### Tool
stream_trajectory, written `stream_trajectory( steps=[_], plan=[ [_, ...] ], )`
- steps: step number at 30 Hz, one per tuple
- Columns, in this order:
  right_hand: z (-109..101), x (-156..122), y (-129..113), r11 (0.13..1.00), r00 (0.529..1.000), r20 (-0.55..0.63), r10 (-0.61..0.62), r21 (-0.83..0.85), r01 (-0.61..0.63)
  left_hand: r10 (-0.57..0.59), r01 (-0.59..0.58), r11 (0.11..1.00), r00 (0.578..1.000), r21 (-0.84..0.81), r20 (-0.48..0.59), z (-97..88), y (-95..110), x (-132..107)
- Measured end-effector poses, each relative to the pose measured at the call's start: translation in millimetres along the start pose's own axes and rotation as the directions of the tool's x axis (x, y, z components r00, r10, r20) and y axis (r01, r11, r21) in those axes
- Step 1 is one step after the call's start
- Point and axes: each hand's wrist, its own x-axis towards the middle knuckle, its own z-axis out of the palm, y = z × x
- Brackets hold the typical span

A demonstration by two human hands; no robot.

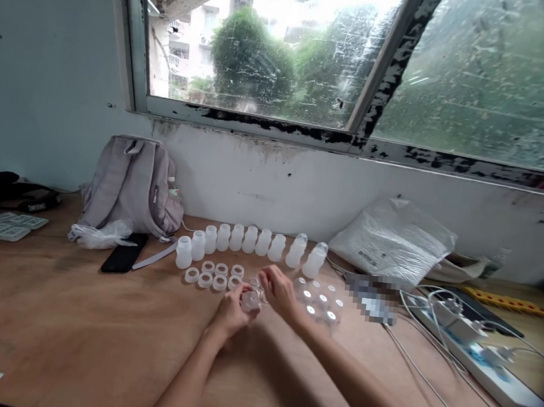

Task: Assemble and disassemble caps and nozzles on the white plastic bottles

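Observation:
My left hand (pixel 230 315) is closed round a small translucent piece, a bottle nipple seated in a ring (pixel 251 301), held just above the table. Curled fingers of my right hand (pixel 279 292) come down beside it, over a few small clear nipples (pixel 254 283); whatever sits between the fingertips is hidden. Several white collar rings (pixel 205 280) lie in two rows to the left of my hands. On the right are several clear caps (pixel 323 298) with white tops. Behind them, frosted baby bottles (pixel 250 240) stand in a curved row, the two rightmost with clear caps (pixel 301 240) on.
A grey backpack (pixel 131 182), a plastic bag (pixel 103 234) and a black phone (pixel 123 253) lie at the left. To the right are a silvery plastic pouch (pixel 394 239), a power strip (pixel 488 365) and loose cables (pixel 427 391). The window wall bounds the table's back.

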Motion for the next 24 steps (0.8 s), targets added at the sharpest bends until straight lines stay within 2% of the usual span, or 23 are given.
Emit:
stream_trajectory(
  steps=[3,6,10,16,20,24],
  plan=[
    [6,-45,-26,0.995,0.998,0.032,0.05,0.086,-0.053,0.054,-0.038,0.99,0.992,0.136,-0.116,-2.8,0,0],
    [14,-66,-35,0.978,0.987,0.021,0.159,0.134,-0.161,0.139,-0.125,0.972,0.988,0.198,-0.06,-4.3,1,-3],
    [18,-69,-32,0.963,0.977,0.022,0.212,0.167,-0.213,0.225,-0.227,0.95,0.974,0.215,0.035,-3.8,4,-8],
    [24,-69,-25,0.942,0.959,0.061,0.275,0.182,-0.282,0.219,-0.248,0.912,0.968,0.327,0.125,-0.5,3,-11],
    [27,-70,-21,0.929,0.952,0.033,0.305,0.209,-0.305,0.218,-0.246,0.904,0.969,0.35,0.117,1.1,2,-12],
    [24,-68,-21,0.905,0.958,0.025,0.286,0.32,-0.279,0.228,-0.252,0.903,0.968,0.348,0.107,-0.4,3,-14]
  ],
)
